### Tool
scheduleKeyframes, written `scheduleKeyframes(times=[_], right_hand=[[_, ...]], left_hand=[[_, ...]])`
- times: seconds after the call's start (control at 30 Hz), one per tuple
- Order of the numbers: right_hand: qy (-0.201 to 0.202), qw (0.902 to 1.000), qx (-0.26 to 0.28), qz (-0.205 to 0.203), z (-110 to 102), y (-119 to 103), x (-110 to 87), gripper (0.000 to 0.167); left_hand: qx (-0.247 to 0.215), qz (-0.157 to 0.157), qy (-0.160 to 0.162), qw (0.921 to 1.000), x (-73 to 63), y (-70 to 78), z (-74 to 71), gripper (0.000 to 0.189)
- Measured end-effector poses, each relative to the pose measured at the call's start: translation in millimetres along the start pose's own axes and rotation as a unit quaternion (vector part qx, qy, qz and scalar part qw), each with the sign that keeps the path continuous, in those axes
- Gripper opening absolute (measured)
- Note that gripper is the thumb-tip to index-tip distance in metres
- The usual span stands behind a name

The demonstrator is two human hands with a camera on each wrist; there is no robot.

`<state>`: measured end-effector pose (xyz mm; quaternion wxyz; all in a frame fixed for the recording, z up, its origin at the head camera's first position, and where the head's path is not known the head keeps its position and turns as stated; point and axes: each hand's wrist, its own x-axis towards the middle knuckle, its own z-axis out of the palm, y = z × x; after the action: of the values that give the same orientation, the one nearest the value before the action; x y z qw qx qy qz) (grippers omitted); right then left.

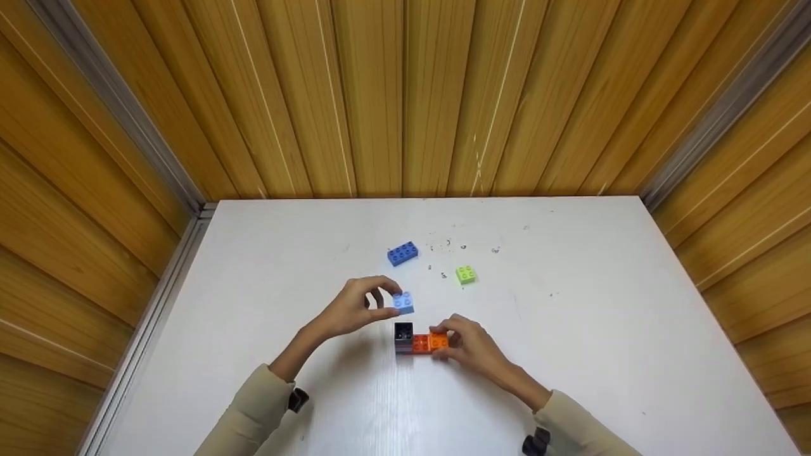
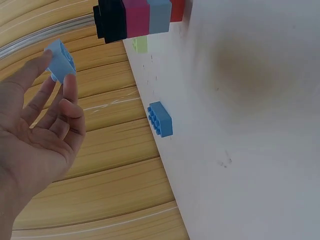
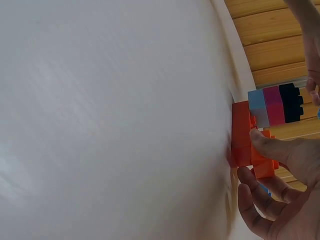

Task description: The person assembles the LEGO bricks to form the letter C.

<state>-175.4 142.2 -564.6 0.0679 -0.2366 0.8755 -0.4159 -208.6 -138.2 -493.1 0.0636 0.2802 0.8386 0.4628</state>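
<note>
Looks like a small booth or work cubicle, judging by wood-patterned walls (image 1: 374, 95) on three sides, grey metal posts (image 1: 115, 95) at the corners and a marked white table (image 1: 570, 285) set between.

In the left wrist view, the person's left hand (image 2: 40, 137), at nine o'clock, pinches a light blue brick (image 2: 61, 62) at ten. Near twelve o'clock stands a stack (image 2: 137, 20) (black, pink, then grey-blue) with a red brick (image 2: 177, 10) beyond; a green brick (image 2: 142, 46) shows just below. Mid-view, a blue brick (image 2: 163, 120) lies on the white table (image 2: 250, 160), studs toward nine.
</note>
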Motion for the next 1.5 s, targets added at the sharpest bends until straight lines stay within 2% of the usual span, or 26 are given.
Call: scheduleKeyframes(times=[0.3, 0.6, 0.9, 1.2, 1.5], right_hand=[[-0.003, 1.0, 0.0, 0.0, 0.4, 0.0, 1.5, 0.035], [-0.001, 0.9999, -0.009, -0.007, -0.4, 0.1, 0.6, 0.035], [0.001, 0.9999, -0.012, -0.005, 1.1, 1.2, 0.3, 0.035], [0.003, 0.9998, -0.014, -0.012, 1.6, 1.3, -1.2, 0.035], [-0.004, 0.9999, -0.011, 0.005, 0.1, -0.1, -0.5, 0.036]], left_hand=[[0.005, 0.008, -0.03, 0.9995, -8.7, -5.6, 13.2, 0.041], [0.013, 0.013, -0.057, 0.9982, -14.0, -9.8, 17.0, 0.036], [0.002, 0.014, -0.056, 0.9983, -16.6, -15.8, 17.3, 0.037], [-0.005, -0.007, -0.049, 0.9987, -13.9, -17.0, 17.8, 0.036], [0.0, -0.022, -0.036, 0.9991, -10.3, -20.0, 21.3, 0.038]])
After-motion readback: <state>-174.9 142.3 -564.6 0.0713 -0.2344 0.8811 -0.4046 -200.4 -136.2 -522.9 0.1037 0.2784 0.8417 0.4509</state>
